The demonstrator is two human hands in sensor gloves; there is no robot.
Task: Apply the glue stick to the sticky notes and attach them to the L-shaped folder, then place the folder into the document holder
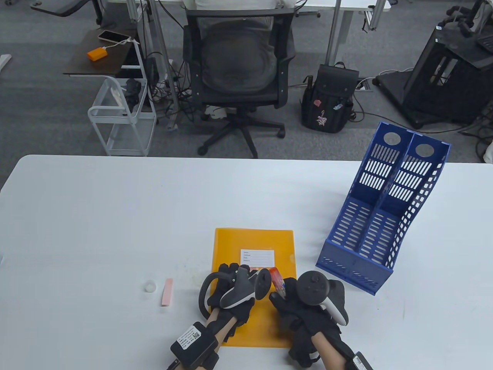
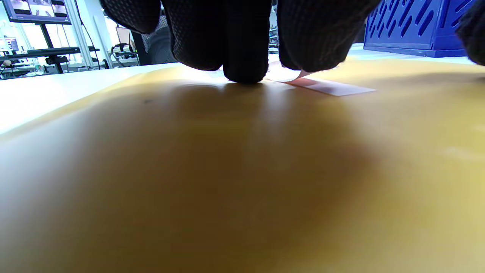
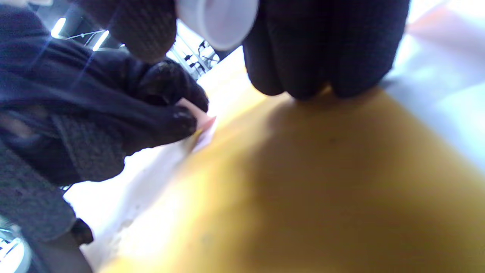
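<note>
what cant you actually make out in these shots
- Table view: the sticky note on the orange folder is hidden under the left hand and its tracker.
- Table view: the glue stick tip is covered by the right hand.
- Table view: the white label text is too small.
- Right wrist view: blurred; the glue stick is cut off by the top edge.

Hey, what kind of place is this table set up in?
Most likely an office or lab workspace: a black mesh office chair stands behind the white table, a blue document holder sits on it, and desk legs and trailing cables cross the grey carpet.
</note>
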